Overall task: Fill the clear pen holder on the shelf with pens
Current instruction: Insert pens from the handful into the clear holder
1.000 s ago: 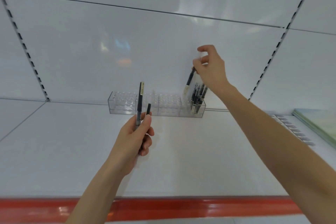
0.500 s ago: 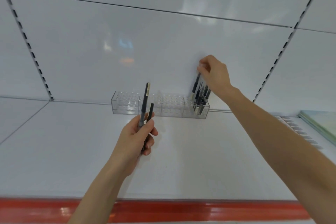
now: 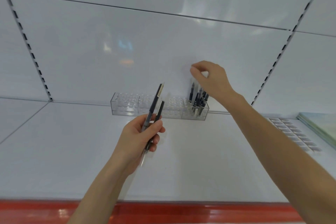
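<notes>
The clear pen holder (image 3: 127,104) stands at the back of the white shelf, against the wall. Its right-hand compartment holds several black pens (image 3: 199,99); the other compartments show only clear sockets. My right hand (image 3: 209,78) hovers over that right compartment, fingertips pinched at the clear cap of the leftmost standing pen (image 3: 191,90), whose lower end is down in the holder. My left hand (image 3: 140,136) is in front of the holder, closed around two black pens (image 3: 154,104) that point up and away from me.
The white shelf board (image 3: 209,160) has a red front edge (image 3: 163,212). At the right lie rows of small grey packets (image 3: 294,134) and a stack of pale green sheets (image 3: 320,125). Slotted uprights run up the back wall on both sides.
My right hand has brought its pen down from above the holder into the right compartment among the other pens. My left hand has drifted slightly with its two pens.
</notes>
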### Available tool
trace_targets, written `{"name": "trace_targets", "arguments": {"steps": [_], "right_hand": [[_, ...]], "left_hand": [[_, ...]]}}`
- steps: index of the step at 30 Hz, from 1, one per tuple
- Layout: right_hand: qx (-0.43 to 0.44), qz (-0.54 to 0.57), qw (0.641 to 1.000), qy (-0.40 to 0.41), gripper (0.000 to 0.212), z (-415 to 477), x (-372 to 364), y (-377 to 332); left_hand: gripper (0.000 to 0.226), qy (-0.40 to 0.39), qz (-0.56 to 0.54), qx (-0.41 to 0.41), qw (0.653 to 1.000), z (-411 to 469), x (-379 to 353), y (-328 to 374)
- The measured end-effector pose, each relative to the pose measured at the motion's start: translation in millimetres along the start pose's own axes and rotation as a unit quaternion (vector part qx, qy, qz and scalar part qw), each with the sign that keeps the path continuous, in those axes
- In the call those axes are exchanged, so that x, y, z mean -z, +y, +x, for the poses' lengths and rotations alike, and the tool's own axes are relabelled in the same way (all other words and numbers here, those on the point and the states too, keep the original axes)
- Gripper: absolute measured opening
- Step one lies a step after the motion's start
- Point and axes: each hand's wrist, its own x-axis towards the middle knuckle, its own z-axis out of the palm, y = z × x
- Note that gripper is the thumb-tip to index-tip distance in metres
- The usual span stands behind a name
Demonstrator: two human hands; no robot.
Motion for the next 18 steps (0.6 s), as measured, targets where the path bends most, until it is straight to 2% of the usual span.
{"name": "trace_targets", "arguments": {"steps": [2, 5, 7, 10, 14, 16, 18], "right_hand": [[-0.046, 0.142, 0.988, -0.047, 0.024, -19, -1, -21], [-0.067, 0.217, 0.963, -0.143, 0.027, -39, -7, -38], [-0.083, 0.282, 0.948, -0.12, 0.015, -41, -6, -39], [-0.142, 0.395, 0.906, -0.058, 0.002, -37, 4, -33], [-0.186, 0.472, 0.859, -0.063, 0.01, -44, 7, -22], [-0.195, 0.479, 0.853, -0.063, 0.012, -53, 3, -18], [-0.187, 0.454, 0.867, -0.082, 0.015, -63, 0, -13]], "left_hand": [[0.016, -0.013, 0.008, -0.001, 1.0, 0, -3, 0], [0.015, -0.031, 0.021, 0.0, 0.999, -1, -10, -1], [0.015, -0.036, 0.032, -0.003, 0.999, -3, -12, -1], [0.011, -0.011, 0.021, -0.019, 1.0, -5, -9, 0], [0.016, 0.037, -0.019, -0.043, 0.998, -4, -6, 3], [0.013, 0.067, -0.034, -0.053, 0.996, -2, -6, 3], [0.006, 0.104, -0.046, -0.063, 0.991, 0, -4, 3]]}}
